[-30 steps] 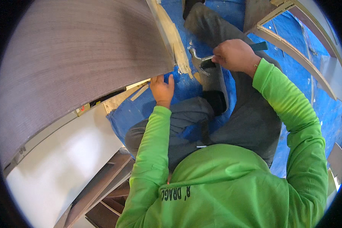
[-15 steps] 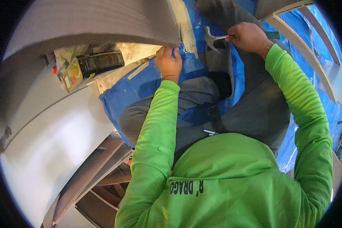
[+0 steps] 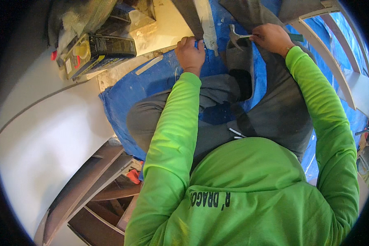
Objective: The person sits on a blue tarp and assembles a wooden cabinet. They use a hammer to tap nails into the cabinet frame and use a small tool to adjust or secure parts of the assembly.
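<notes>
At nine o'clock lies a white board (image 3: 57, 127); at eight, brown boards (image 3: 86, 184) rest at angles. A black-and-yellow can (image 3: 110, 52) sits at ten, its contents hidden. At twelve, the left hand (image 3: 190, 54) has bent fingers against the lower corner of a brown panel (image 3: 188, 16); whether they grip, I cannot tell. Toward one, a claw hammer (image 3: 236, 38) is clasped by the right hand (image 3: 270, 39), its head toward nine. A wooden frame (image 3: 322, 51) stands at two, beside blue sheeting (image 3: 358, 119).
</notes>
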### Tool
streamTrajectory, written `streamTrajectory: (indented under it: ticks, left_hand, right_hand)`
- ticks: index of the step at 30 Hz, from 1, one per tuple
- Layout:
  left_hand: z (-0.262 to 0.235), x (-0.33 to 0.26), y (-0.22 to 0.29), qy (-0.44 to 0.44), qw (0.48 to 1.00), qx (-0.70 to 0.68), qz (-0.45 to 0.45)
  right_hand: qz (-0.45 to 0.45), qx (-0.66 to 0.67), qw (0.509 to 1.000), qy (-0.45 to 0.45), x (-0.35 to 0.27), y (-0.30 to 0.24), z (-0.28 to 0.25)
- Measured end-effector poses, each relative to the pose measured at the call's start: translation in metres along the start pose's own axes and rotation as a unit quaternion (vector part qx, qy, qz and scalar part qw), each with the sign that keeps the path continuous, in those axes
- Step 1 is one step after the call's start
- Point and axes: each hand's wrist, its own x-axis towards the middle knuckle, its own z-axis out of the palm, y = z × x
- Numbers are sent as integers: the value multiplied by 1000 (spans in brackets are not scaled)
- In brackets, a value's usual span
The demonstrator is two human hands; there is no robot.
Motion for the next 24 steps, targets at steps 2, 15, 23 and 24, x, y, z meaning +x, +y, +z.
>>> streamTrajectory:
  ticks: [2, 15, 23, 24]
  left_hand:
    - [0, -1, -1, -8, 1000, -8, -16]
    - [12, -9, -6, -70, 992, -37, -100]
    - [13, -11, -3, -48, 988, -100, -105]
    - [12, -11, -3, -52, 987, -108, -109]
  right_hand:
    - [2, -3, 1000, -10, 1, -4, -1]
    - [2, -37, 999, -28, 1, -14, 3]
    - [20, -63, 995, -69, 4, -26, -3]
    - [21, -69, 995, -71, 4, -25, -2]
